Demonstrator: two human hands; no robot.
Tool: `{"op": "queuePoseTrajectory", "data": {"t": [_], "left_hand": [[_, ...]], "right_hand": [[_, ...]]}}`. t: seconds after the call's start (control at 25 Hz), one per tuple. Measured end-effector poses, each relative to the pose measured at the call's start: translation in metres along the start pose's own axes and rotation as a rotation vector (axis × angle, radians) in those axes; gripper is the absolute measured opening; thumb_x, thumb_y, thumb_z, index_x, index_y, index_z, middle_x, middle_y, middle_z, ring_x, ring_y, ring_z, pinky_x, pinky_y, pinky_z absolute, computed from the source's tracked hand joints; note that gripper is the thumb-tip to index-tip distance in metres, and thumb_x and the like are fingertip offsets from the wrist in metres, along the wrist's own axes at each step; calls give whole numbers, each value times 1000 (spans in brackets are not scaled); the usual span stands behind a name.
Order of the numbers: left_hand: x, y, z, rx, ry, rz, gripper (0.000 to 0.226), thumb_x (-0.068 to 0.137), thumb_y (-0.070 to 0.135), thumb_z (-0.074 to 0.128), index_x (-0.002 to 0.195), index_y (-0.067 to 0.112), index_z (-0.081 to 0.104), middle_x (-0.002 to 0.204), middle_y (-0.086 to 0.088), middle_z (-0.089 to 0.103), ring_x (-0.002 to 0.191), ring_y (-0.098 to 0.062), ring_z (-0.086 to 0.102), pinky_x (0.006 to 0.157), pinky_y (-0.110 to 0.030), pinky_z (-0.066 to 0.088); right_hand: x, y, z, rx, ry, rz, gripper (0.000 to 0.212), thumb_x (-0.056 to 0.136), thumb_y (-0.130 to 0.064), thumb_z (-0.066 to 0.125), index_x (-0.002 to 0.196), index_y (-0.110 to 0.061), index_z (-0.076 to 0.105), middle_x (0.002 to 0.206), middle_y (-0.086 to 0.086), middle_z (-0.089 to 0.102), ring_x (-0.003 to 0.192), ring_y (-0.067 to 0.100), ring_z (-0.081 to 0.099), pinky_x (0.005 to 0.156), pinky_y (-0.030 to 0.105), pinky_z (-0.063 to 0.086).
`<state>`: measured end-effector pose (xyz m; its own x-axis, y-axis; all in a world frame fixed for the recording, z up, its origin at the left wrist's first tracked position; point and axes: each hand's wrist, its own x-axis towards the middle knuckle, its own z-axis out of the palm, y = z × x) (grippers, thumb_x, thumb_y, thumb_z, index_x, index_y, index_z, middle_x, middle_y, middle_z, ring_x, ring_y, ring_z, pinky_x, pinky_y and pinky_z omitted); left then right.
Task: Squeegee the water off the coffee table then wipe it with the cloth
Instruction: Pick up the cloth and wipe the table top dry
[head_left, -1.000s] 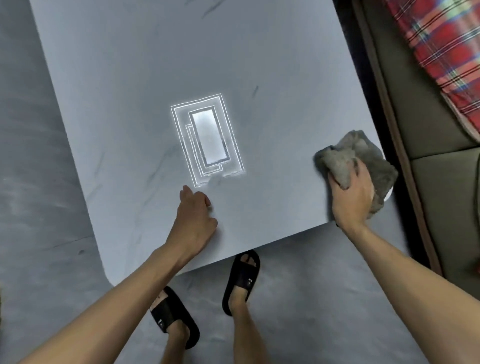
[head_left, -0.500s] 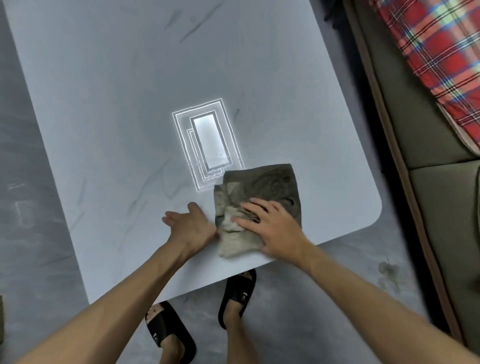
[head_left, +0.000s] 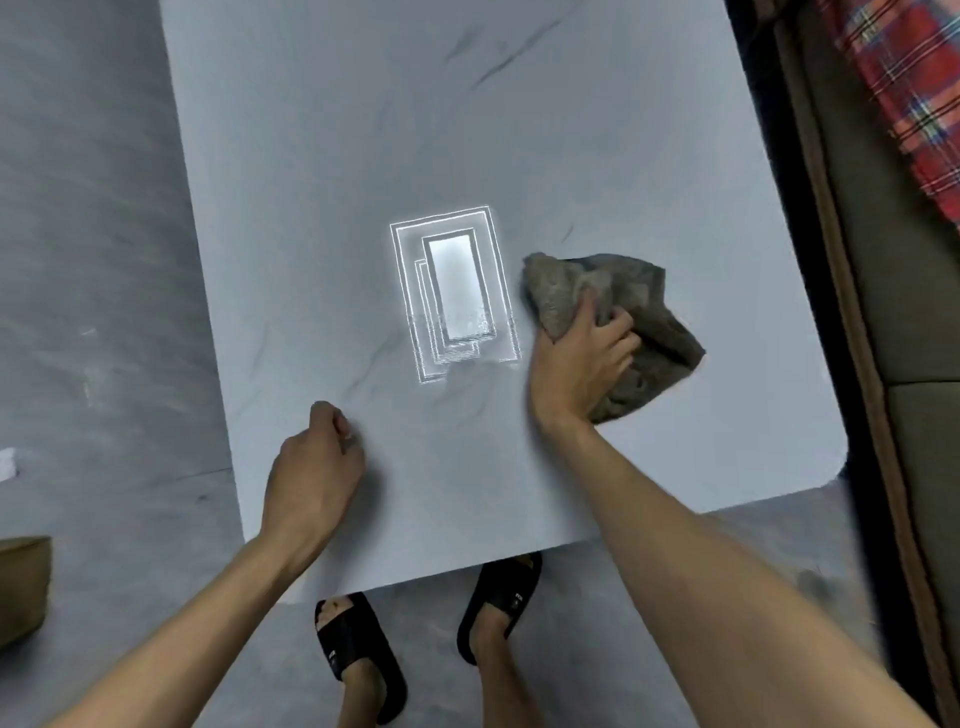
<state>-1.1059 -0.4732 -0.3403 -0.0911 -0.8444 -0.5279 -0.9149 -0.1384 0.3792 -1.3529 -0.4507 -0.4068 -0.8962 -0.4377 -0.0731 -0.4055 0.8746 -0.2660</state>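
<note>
The coffee table (head_left: 322, 156) has a pale grey marble-look top and fills the middle of the view. A crumpled grey-brown cloth (head_left: 639, 322) lies on its right half. My right hand (head_left: 576, 364) presses down on the cloth and grips its left part. My left hand (head_left: 311, 473) rests on the table near the front edge, fingers curled in, holding nothing. A bright rectangular reflection of a ceiling light (head_left: 452, 291) shines on the top just left of the cloth. No squeegee is in view.
A sofa (head_left: 898, 312) with a red plaid blanket (head_left: 904, 98) runs along the table's right side. My feet in black slides (head_left: 358, 654) stand at the front edge. A brown box corner (head_left: 21, 587) sits on the grey floor at the left.
My right hand carried the cloth from the right corner to the front centre, then back up and right beside the reflection. My left hand stayed near the front edge.
</note>
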Motion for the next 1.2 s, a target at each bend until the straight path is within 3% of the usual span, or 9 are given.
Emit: {"op": "queuePoseTrajectory", "data": {"t": [0.24,0.36,0.44,0.6,0.68,0.8,1.0,1.12,1.2], "left_hand": [[2,-65,-24,-153,45,-258,23,80,9,57,97,12,42,80,-4,56,75,-29,53,59,-37,38],[-10,-76,-20,-104,-46,-207,31,76,0,56,99,14,41,87,-5,57,76,-27,53,59,-35,37],[-16,-80,-17,-104,-58,-159,29,79,2,55,100,16,40,93,-5,56,71,-21,52,54,-31,34],[-30,-93,-26,-192,-53,-172,27,85,7,54,104,19,40,105,-3,52,73,-18,52,53,-24,33],[-43,-106,-33,-232,-43,-205,26,87,8,53,109,18,43,105,-1,51,72,-11,51,55,-23,35],[-65,-135,-48,-364,-68,-269,29,89,11,55,117,15,48,110,-2,53,92,-14,52,72,-26,40],[-90,-209,-72,-677,-143,-419,21,91,20,58,111,14,59,108,-4,67,103,-20,63,92,-32,49],[-102,-245,-88,-942,-256,-401,22,90,37,60,100,19,68,100,-1,74,100,-15,68,89,-27,52],[-112,-284,-106,-869,-162,-386,32,82,50,65,96,22,69,95,1,75,96,-17,69,90,-35,53]], "right_hand": [[-154,-59,26,-67,-545,-1287,69,69,-42,72,133,-34,49,134,10,48,111,30,46,92,41,38],[-127,-21,13,-112,-633,-1563,71,67,-33,72,135,-36,49,132,7,51,108,26,47,92,39,40],[-98,19,2,-123,-571,-1487,73,63,-29,72,133,-36,51,129,7,53,105,27,49,90,39,44],[-91,82,-23,-58,-331,-690,64,71,-26,70,132,-32,50,127,14,48,106,35,45,90,48,46],[-119,71,-19,-83,-248,-368,62,76,-25,70,133,-29,47,129,16,43,107,36,40,93,49,41],[-173,23,-10,-105,-215,-149,71,75,-24,75,137,-23,42,131,21,41,107,38,40,95,50,37],[-314,-55,6,-136,-404,-455,70,75,-24,72,138,-24,40,127,19,42,103,34,41,89,44,42],[-393,-89,13,-15,-682,-768,60,84,-18,57,140,-25,37,122,15,43,103,32,43,88,40,44],[-443,-108,9,93,-769,-814,57,87,-16,52,141,-24,36,119,12,45,105,29,44,90,39,44]]}}
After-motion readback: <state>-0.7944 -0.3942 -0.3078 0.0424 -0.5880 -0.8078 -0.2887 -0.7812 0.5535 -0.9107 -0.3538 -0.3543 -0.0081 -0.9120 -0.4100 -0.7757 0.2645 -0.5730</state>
